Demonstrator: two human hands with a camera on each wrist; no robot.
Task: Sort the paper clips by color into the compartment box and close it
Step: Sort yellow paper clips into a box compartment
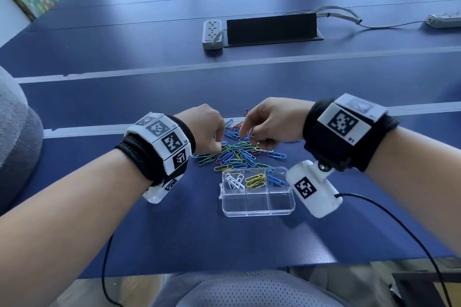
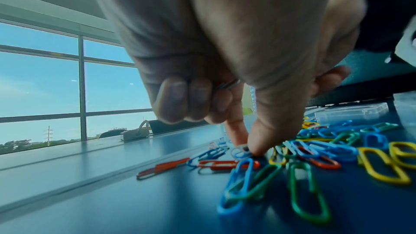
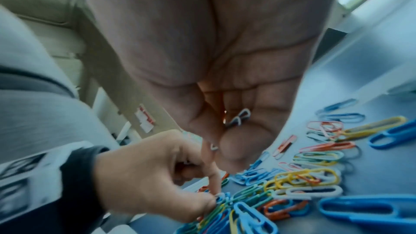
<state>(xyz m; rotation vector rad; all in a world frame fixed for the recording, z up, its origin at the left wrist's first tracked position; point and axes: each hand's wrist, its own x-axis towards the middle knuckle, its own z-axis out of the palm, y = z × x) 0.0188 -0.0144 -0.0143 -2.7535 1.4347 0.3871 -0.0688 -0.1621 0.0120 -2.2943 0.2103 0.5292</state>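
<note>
A loose pile of paper clips [image 1: 239, 154] in blue, green, yellow, red and white lies on the blue table. Just in front of it stands the clear compartment box [image 1: 257, 210], open. Its far row holds white clips [image 1: 234, 180], yellow clips [image 1: 254, 180] and blue clips [image 1: 275, 179]; the near half is bare plastic. My left hand [image 1: 218, 148] reaches down into the pile's left side, thumb and forefinger pinching a white clip [image 2: 241, 149]. My right hand [image 1: 249, 133] hovers over the pile's far side with white clips [image 3: 238, 118] tucked in its curled fingers.
Farther back on the table are a white power strip [image 1: 212, 33], a black cable flap [image 1: 272, 28] and a second power strip [image 1: 444, 20] at far right. A black cable [image 1: 399, 219] trails from my right wrist over the table's near edge. A grey cushion [image 1: 15, 132] sits at left.
</note>
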